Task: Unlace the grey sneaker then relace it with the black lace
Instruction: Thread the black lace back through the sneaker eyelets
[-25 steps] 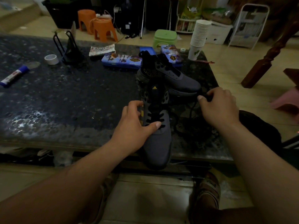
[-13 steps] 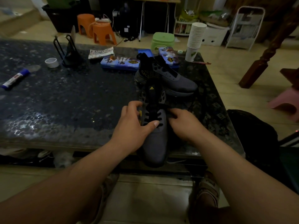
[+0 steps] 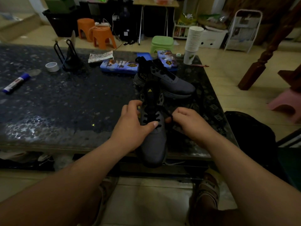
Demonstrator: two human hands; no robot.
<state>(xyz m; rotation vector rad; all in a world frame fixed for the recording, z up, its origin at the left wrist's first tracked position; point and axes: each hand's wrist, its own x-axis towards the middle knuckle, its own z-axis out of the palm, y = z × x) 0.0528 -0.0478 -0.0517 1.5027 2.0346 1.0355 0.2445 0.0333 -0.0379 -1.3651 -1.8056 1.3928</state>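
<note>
Since half a second ago the right hand (image 3: pixel 187 123) has lifted off the right flank of the grey sneaker (image 3: pixel 154 144). It now sits just beside the shoe, fingers curled, with thumb and forefinger pinching the black lace (image 3: pixel 166 111), which runs taut up and left to that side's eyelets. A second ago this hand was well out to the right. The left hand (image 3: pixel 132 128) has stayed put, its fingers curled round the sneaker's left side and its thumb laid across the lowest lace rows. The sneaker lies on the near right part of the dark speckled stone bench (image 3: pixel 65 103), with its toe pointing at the person and overhanging the near edge. Left of the left hand the bench top runs wide and bare. Right of the right hand only a narrow strip remains before the right edge. A second grey sneaker (image 3: pixel 171 80) lies crosswise just behind the first, toe to the right; whether the two touch I cannot tell. Farther back are two blue printed pencil tins (image 3: pixel 118 67) and a tall stack of white paper cups (image 3: pixel 193 39) at the far right corner. Well to the left are a black wire stand (image 3: pixel 68 57), a white tape roll (image 3: pixel 52 66) and a blue-and-white glue stick (image 3: pixel 16 83). Off the bench to the right stand a dark turned wooden post (image 3: pixel 267 51) and a pink plastic stool (image 3: pixel 285 103).
</note>
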